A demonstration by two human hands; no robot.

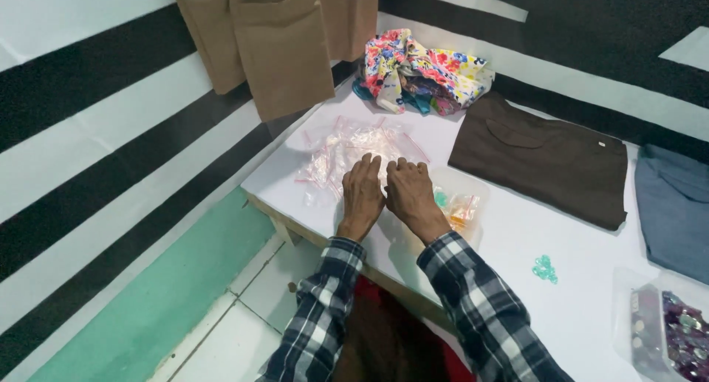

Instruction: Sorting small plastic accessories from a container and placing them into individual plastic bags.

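Both hands flat on small clear bags, frame centre.
Left hand (361,192) and right hand (410,194) side by side, fingers spread, clamping nothing; slippery bags (347,149) likely to slide off tabletop (517,242).

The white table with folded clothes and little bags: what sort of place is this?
Probably a small tailoring or garment-finishing workshop. A folded brown garment and floral fabric lie on the table, both hands rest on small clear zip bags, and a tray of buttons sits nearby.

Two hands: left (362,194), right (410,194). One pile of clear bags (347,149) at 12 o'clock of them. One brown garment (543,160), one blue garment (676,208), one floral bundle (417,72), one tub (461,201), at 1–3 o'clock.
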